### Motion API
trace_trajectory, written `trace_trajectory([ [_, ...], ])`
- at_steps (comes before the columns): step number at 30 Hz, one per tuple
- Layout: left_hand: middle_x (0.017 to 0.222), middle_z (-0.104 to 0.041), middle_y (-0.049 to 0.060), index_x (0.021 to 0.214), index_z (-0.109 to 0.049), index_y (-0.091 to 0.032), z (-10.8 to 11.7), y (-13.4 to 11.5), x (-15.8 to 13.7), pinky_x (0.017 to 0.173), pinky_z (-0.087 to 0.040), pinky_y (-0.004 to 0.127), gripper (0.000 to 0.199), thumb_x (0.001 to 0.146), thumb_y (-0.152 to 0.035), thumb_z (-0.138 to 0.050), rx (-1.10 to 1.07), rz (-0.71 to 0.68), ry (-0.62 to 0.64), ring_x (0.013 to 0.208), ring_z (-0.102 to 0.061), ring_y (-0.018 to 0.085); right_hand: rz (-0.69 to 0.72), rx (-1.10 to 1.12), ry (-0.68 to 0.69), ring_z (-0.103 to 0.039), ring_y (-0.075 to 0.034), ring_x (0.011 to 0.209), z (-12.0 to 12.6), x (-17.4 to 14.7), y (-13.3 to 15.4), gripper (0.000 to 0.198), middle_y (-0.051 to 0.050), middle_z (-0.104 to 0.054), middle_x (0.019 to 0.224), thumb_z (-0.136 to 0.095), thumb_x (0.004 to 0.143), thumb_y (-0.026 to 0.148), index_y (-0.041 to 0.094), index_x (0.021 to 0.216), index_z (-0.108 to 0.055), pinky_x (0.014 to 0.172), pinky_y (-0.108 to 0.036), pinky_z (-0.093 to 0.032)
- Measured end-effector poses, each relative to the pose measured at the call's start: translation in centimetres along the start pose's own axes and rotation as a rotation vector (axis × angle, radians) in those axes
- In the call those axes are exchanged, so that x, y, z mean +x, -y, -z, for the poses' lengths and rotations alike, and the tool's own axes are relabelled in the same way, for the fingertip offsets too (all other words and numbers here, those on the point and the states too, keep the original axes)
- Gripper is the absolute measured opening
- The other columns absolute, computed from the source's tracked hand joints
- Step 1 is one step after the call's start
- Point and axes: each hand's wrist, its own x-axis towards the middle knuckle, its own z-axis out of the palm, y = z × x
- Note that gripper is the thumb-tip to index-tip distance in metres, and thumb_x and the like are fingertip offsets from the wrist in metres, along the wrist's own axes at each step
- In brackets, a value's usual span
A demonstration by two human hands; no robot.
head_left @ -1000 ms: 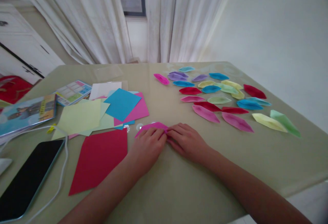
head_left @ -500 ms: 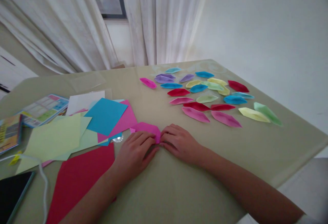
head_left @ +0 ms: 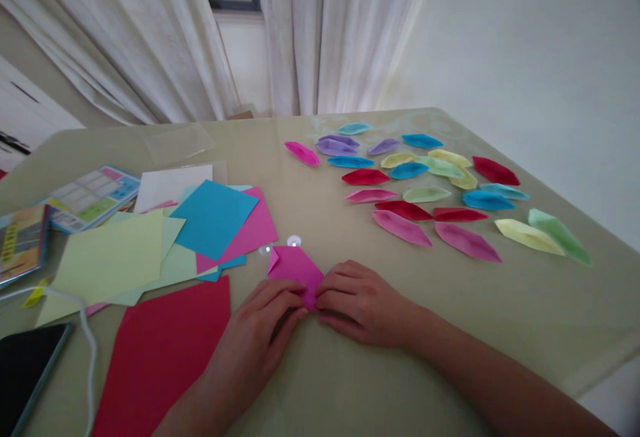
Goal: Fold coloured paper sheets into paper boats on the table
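A home room (pale curtains [head_left: 345, 30])

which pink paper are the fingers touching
The part-folded paper, its near end touched by left hand and right hand; the flat pink sheet and folded pink shapes lie untouched.

No word or number can be read for certain. At the left edge of the frame, the book [head_left: 30, 237] has a block of yellow lettering running along its cover, too blurred to spell out. Just above it and to the right, the card [head_left: 97, 197] bears a grid of pink, blue and green panels, with a darker blue border; its print is too small and smeared to tell letters, figures or a brand.
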Motion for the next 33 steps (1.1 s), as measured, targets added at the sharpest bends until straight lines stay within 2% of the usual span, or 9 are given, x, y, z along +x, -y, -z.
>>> trace_trajectory([
  [4, 0.126, -0.071, 0.000, 0.110, -0.065, -0.030, -0.5, 0.3, -0.4, 0.103, -0.051, 0.035, 0.010, 0.106, -0.024, -0.059, -0.055, 0.036, -0.018, 0.119, -0.064, 0.020, 0.049, -0.028, -0.009, -0.069, -0.018, 0.099, 0.4, -0.1, -0.1, 0.016, -0.004, -0.080, 0.108, -0.062, 0.108, 0.026, 0.019, 0.099, -0.074, 0.095, -0.034, -0.051],
  [9, 0.127, -0.071, -0.002, 0.112, -0.066, -0.032, -0.2, 0.5, -0.5, 0.105, -0.045, 0.040, 0.011, 0.106, -0.025, -0.060, -0.017, 0.038, -0.023, 0.119, -0.062, 0.021, 0.067, -0.049, -0.019, -0.071, -0.017, 0.096, 1.0, -0.3, 0.0, 0.016, -0.003, -0.081, 0.108, -0.063, 0.107, 0.025, 0.019, 0.095, -0.073, 0.091, -0.033, -0.053],
  [14, 0.127, -0.069, 0.000, 0.107, -0.067, -0.030, 0.1, 0.5, -0.6, 0.105, -0.045, 0.040, 0.007, 0.105, -0.026, -0.061, -0.034, 0.051, -0.016, 0.121, -0.059, 0.023, 0.011, 0.059, -0.004, -0.072, -0.018, 0.095, 1.1, -0.1, 0.2, 0.011, -0.005, -0.080, 0.098, -0.061, 0.101, 0.019, 0.018, 0.099, -0.072, 0.091, -0.034, -0.054],
  [18, 0.121, -0.070, 0.002, 0.105, -0.067, -0.028, -0.3, 0.4, -0.3, 0.103, -0.045, 0.042, 0.006, 0.105, -0.026, -0.061, -0.031, 0.085, -0.035, 0.117, -0.059, 0.024, 0.003, 0.061, 0.018, -0.070, -0.021, 0.096, 1.1, 0.1, 0.4, 0.011, -0.007, -0.078, 0.098, -0.062, 0.097, 0.017, 0.016, 0.102, -0.072, 0.090, -0.037, -0.053],
  [33, 0.119, -0.066, 0.005, 0.102, -0.066, -0.025, -0.7, 0.1, 0.1, 0.101, -0.047, 0.043, 0.004, 0.104, -0.026, -0.062, -0.019, 0.154, -0.065, 0.114, -0.059, 0.026, 0.007, -0.066, 0.080, -0.069, -0.022, 0.093, 1.6, 0.0, 1.7, 0.016, -0.007, -0.077, 0.097, -0.061, 0.104, 0.026, 0.017, 0.109, -0.073, 0.087, -0.038, -0.052],
])
